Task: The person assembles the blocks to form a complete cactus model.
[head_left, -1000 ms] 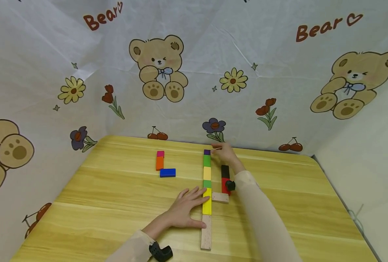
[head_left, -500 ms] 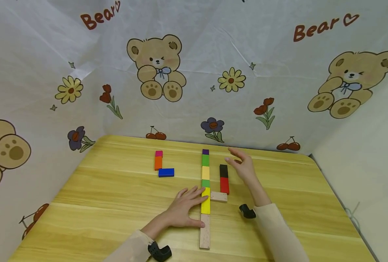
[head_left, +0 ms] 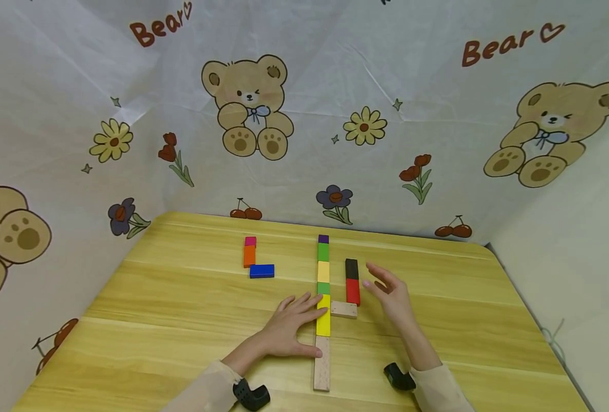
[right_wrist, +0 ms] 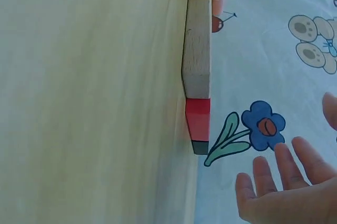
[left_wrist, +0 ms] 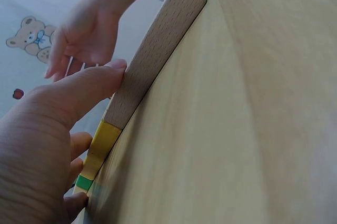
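Note:
Spread fingers of my left hand (head_left: 286,329) rest on a yellow block (head_left: 323,320), its thumb on a plain wooden block (head_left: 322,372). Both belong to a straight row, which continues away from me with a small green block (head_left: 323,288), a cream block (head_left: 323,272), a longer green block (head_left: 323,252) and a purple block (head_left: 323,238). My right hand (head_left: 395,297) hovers holding nothing, fingers loosely bent, right of a red block (head_left: 353,292) and a black block (head_left: 351,269). A plain block (head_left: 344,309) lies crosswise between the yellow and red ones.
Left of the row lie a blue block (head_left: 261,271), an orange block (head_left: 250,257) and a pink block (head_left: 250,241). All blocks lie on a wooden table (head_left: 180,309). A bear-print cloth (head_left: 304,171) hangs behind its far edge.
My right hand has drawn back from the purple block at the row's far end, moving right and toward me. My left hand stays on the row; the blocks keep their places.

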The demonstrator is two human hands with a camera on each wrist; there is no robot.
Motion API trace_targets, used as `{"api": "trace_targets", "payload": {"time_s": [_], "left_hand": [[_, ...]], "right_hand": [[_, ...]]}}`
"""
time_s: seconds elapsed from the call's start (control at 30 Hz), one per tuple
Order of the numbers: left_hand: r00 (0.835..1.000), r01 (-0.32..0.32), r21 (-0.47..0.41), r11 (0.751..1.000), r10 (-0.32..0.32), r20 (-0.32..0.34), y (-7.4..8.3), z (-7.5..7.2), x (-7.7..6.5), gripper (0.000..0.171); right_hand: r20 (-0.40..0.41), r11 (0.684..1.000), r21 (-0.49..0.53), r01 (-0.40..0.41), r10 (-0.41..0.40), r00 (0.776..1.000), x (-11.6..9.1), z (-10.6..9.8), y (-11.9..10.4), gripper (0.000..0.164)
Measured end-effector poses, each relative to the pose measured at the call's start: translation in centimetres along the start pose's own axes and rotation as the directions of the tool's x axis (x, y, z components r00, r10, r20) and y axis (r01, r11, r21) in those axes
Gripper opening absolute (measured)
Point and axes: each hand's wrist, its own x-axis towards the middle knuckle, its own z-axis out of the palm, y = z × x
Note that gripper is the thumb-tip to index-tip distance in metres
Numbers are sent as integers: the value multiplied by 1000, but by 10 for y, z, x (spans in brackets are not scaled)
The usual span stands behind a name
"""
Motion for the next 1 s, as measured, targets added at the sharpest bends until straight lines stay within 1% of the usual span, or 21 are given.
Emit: {"api": "trace_targets", "payload": {"time_s": [0.07, 0.13, 0.17, 0.2, 0.27, 0.33, 0.43, 0.53, 0.63, 0.73, 0.9, 1.0], "left_hand": [[1000, -1, 0, 1000, 1, 0, 0, 0, 0, 86], [1000, 0, 2, 1000, 0, 1, 0, 0, 0, 86], [1000, 0, 3, 1000, 0, 2, 0, 0, 0, 86], [1000, 0, 3, 1000, 0, 3, 0, 0, 0, 86], [1000, -2, 4, 1000, 2, 4, 1, -1, 1, 85], [1000, -1, 7, 1000, 1, 4, 1, -1, 1, 85], [1000, -3, 5, 1000, 3, 5, 1, -1, 1, 85], [1000, -3, 8, 1000, 3, 3, 0, -1, 1, 85], [1000, -5, 16, 1000, 5, -2, -1, 0, 1, 85], [1000, -7, 19, 1000, 7, -4, -2, 1, 1, 85], [1000, -7, 20, 1000, 8, -1, -2, 2, 1, 86], [1000, -5, 19, 1000, 5, 0, -1, 2, 1, 86]], "right_hand": [[26, 999, -44, 14, -12, 1000, -1, -1, 6, 55], [72, 988, -141, 65, -55, 996, -2, -2, 15, 58], [98, 976, -196, 98, -80, 992, -1, -2, 19, 60], [127, 958, -253, 135, -105, 986, -2, -3, 23, 62], [183, 909, -359, 213, -155, 971, -1, -4, 32, 66], [229, 866, -417, 276, -193, 954, -1, -5, 39, 68], [278, 822, -453, 346, -238, 931, -2, -6, 45, 70], [309, 795, -472, 382, -256, 916, -3, -5, 46, 70], [335, 773, -502, 388, -240, 911, -4, -2, 44, 68], [346, 755, -536, 379, -214, 914, -6, 0, 43, 66], [340, 757, -544, 363, -196, 920, -8, -1, 43, 63], [342, 758, -542, 363, -196, 919, -8, 0, 44, 64]]}}
